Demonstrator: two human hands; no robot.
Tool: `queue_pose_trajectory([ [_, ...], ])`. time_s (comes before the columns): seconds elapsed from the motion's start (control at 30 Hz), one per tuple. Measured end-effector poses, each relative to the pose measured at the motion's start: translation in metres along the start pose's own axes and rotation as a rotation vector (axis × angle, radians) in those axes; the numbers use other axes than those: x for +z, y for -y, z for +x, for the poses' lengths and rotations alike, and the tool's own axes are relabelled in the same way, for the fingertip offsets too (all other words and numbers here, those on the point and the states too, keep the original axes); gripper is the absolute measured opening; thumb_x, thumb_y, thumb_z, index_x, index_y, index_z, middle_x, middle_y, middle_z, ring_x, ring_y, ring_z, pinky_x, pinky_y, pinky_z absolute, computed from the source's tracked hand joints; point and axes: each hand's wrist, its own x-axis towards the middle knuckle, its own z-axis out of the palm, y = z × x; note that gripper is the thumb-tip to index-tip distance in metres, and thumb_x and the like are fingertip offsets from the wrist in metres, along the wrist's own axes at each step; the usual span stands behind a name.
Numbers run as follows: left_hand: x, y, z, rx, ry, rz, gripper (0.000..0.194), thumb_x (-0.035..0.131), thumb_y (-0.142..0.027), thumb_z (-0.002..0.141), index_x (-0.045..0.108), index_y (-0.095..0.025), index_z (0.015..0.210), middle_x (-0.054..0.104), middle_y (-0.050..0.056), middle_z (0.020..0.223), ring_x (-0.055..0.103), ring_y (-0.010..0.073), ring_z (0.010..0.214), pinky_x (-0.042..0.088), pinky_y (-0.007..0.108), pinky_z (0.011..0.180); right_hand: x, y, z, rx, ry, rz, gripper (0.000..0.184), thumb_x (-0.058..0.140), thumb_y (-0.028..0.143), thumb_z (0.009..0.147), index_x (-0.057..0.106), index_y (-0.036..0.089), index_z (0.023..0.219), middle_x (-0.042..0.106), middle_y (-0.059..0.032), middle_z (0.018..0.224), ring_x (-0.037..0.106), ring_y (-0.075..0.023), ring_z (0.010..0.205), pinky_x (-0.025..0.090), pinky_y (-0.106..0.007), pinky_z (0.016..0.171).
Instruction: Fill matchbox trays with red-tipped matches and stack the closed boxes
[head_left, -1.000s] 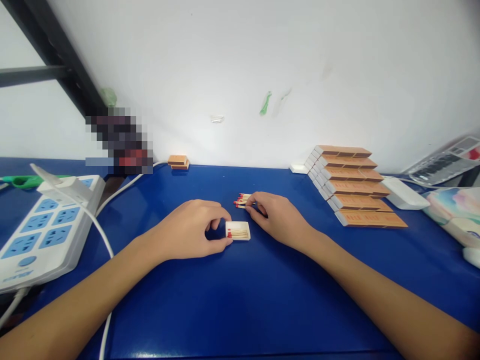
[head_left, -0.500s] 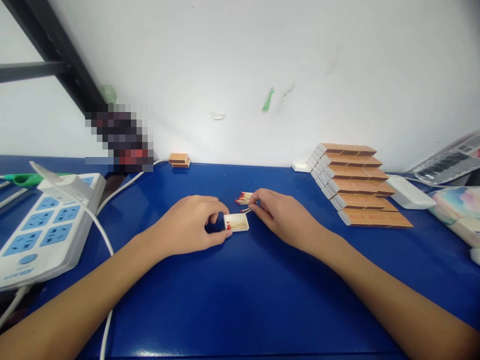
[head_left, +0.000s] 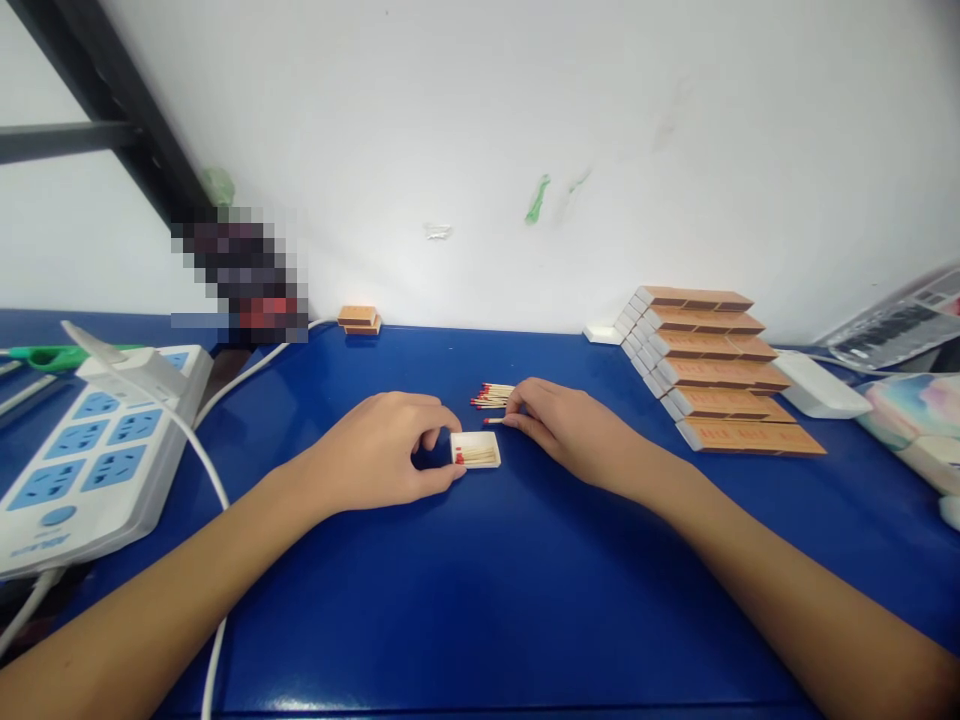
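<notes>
A small white matchbox tray (head_left: 486, 441) lies on the blue table with several red-tipped matches (head_left: 478, 458) inside it. My left hand (head_left: 397, 445) grips the left end of this tray between thumb and fingers. Just behind and to the right, my right hand (head_left: 559, 420) pinches a single match (head_left: 493, 421), its red head pointing left. Beyond that match rests a small pile of loose matches (head_left: 491, 394), partly covered by my right fingers.
Stepped stacks of matchboxes (head_left: 720, 375) stand at the right, beside a white box (head_left: 817, 385). Two matchboxes (head_left: 360, 319) sit by the wall. A power strip (head_left: 105, 450) and its white cable (head_left: 214, 480) occupy the left. A pastel-coloured item (head_left: 911, 420) lies far right.
My right hand has shifted slightly right, and the match in it now lies nearly level instead of slanting. The tray has moved a little to the right and nearer, with my left hand still on it.
</notes>
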Motion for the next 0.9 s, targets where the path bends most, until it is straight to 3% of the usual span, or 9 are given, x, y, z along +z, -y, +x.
queue_pose_trajectory([
  [0.3, 0.004, 0.002, -0.002, -0.016, -0.034, 0.0, 0.02, 0.075, -0.038, 0.088, 0.078, -0.024, 0.102, 0.064, -0.002, 0.081, 0.056, 0.0139, 0.068, 0.039, 0.029, 0.062, 0.003, 0.026, -0.009, -0.137, -0.01, 0.127, 0.009, 0.053, 0.025, 0.108, 0.061, 0.021, 0.106, 0.073, -0.0069, 0.111, 0.067, -0.0193, 0.087, 0.045, -0.031, 0.074],
  [0.5, 0.004, 0.002, -0.001, 0.008, -0.018, 0.0, 0.021, 0.074, -0.038, 0.089, 0.077, -0.023, 0.102, 0.065, -0.001, 0.082, 0.056, 0.0142, 0.068, 0.04, 0.029, 0.063, 0.003, 0.005, -0.002, -0.083, -0.182, 0.127, 0.017, 0.053, 0.031, 0.109, 0.068, 0.022, 0.111, 0.069, -0.0055, 0.102, 0.062, -0.0163, 0.079, 0.044, -0.029, 0.071],
  [0.9, 0.002, 0.001, -0.001, 0.004, -0.005, -0.002, 0.019, 0.074, -0.037, 0.088, 0.077, -0.022, 0.101, 0.066, 0.0, 0.083, 0.056, 0.0141, 0.068, 0.04, 0.028, 0.062, 0.018, -0.007, 0.007, -0.081, -0.16, 0.039, 0.014, 0.056, 0.025, 0.107, 0.069, 0.021, 0.109, 0.062, -0.0032, 0.095, 0.054, -0.0144, 0.073, 0.038, -0.028, 0.069],
])
